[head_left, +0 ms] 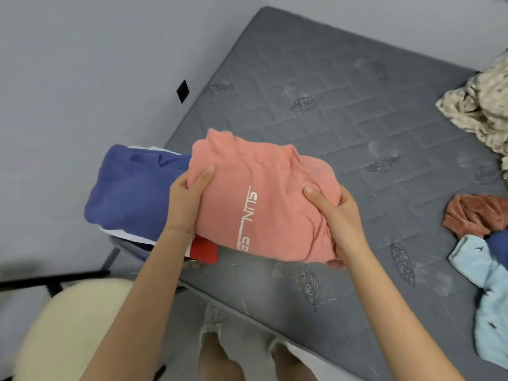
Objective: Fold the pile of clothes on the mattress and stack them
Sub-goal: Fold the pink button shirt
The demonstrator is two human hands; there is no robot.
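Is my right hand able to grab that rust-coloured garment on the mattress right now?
Probably not yet: the right hand grips the folded pink shirt, as does the left hand. Once freed, only bare mattress lies between it and the rust-coloured garment.

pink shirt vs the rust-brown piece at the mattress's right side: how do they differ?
The pink shirt is folded into a compact bundle; the rust-brown garment lies crumpled. The left hand and right hand grip the pink shirt at its sides; no hand touches the rust-brown garment on the mattress. The pink shirt bears white lettering; the rust-brown garment shows none. Both are warm-toned clothes.
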